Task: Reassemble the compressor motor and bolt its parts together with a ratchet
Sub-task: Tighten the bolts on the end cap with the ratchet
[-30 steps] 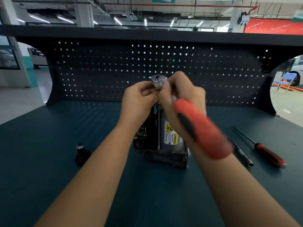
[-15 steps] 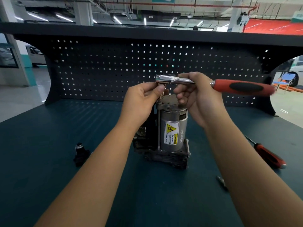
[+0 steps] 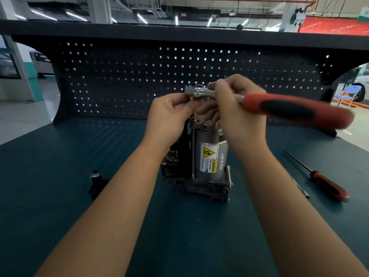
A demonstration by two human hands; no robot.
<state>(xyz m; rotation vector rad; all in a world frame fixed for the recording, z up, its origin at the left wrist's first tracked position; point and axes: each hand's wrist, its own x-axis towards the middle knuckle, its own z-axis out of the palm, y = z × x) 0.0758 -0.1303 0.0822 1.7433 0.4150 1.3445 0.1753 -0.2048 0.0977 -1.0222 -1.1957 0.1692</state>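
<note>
The compressor motor [image 3: 210,156], a grey cylinder with a yellow warning label, stands upright on its dark base in the middle of the bench. Above its top my right hand [image 3: 235,112] grips the metal shank of a ratchet [image 3: 289,108] with a red and black handle that points right. The ratchet's chrome head [image 3: 194,90] sits over a thin long bolt [image 3: 193,144] that runs down the motor's left side. My left hand [image 3: 169,116] pinches the socket just under the ratchet head.
A red-handled screwdriver [image 3: 319,176] lies on the bench at the right, with a thin metal extension bar [image 3: 301,188] beside it. A small black part [image 3: 96,181] stands at the left. The dark pegboard wall [image 3: 119,80] closes the back of the bench.
The ratchet handle swung from pointing toward me out to the right, then sank slightly. Both hands stayed at the motor's top.
</note>
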